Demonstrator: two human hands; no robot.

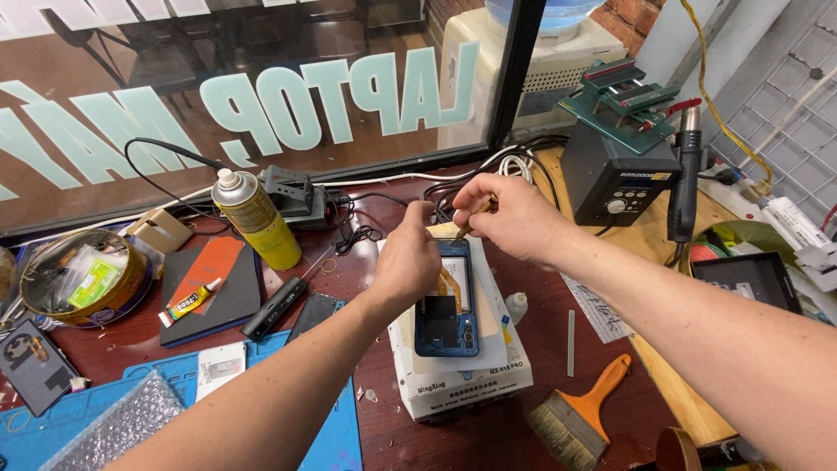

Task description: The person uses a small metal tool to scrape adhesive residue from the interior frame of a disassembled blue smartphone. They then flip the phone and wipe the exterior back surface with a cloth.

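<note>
Opened blue phone (446, 324) is laid on white heating box (462, 379), back cover off, orange flex seen inside. Left hand (408, 262) is rested on phone's top edge — fingers curled together, whether sth is pinched cannot be told. Right hand (513, 216) is held just above, fingers clamped on thin brownish tool (472, 221), tip pointed down twd phone. Orange-handled brush (580, 417) is lying right of box; yellow spray can (255, 218) well left of fingers.

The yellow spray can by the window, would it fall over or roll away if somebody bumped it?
Probably yes. The yellow spray can stands upright, tall and narrow on a small base, so a sideways bump could tip it. Being round, it would likely roll on the table once down. Its smooth metal side may feel slippery. How full or heavy it is cannot be told.
</note>
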